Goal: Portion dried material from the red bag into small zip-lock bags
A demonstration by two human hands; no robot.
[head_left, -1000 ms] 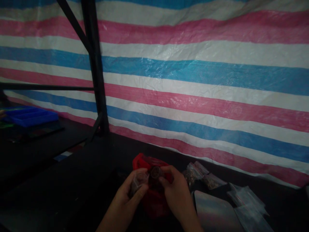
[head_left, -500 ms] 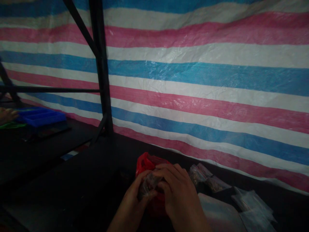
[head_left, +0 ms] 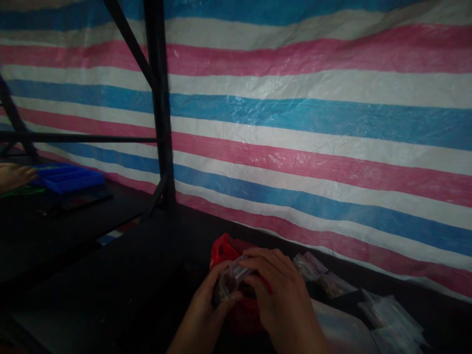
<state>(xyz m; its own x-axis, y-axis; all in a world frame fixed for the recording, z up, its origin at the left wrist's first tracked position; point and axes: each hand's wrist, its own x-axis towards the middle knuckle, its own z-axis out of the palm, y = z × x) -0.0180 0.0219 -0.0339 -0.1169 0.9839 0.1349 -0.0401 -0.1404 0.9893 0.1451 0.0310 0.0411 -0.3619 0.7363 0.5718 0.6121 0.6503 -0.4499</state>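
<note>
Both my hands are close together over a red plastic bag (head_left: pixel 223 249) on the dark table. My left hand (head_left: pixel 206 300) is closed round a small clear zip bag (head_left: pixel 227 284), which looks opened out and seems to have something dark inside. My right hand (head_left: pixel 282 290) curves over the same zip bag from the right, its fingers at the upper edge of the plastic. The fingertips of the right hand are partly hidden, and the dim light blurs what lies between the hands.
Filled zip bags (head_left: pixel 313 270) lie right of my hands, with flat clear zip bags (head_left: pixel 393 317) further right. A pale translucent container (head_left: pixel 342 327) sits nearer. At far left are a blue compartment tray (head_left: pixel 73 178) and another person's hand (head_left: pixel 16 177). A black metal post (head_left: pixel 162 108) stands before the striped sheet.
The clear bag's plastic now shows wider and higher between my hands, and its mouth looks more open. The whole view has shifted slightly.
</note>
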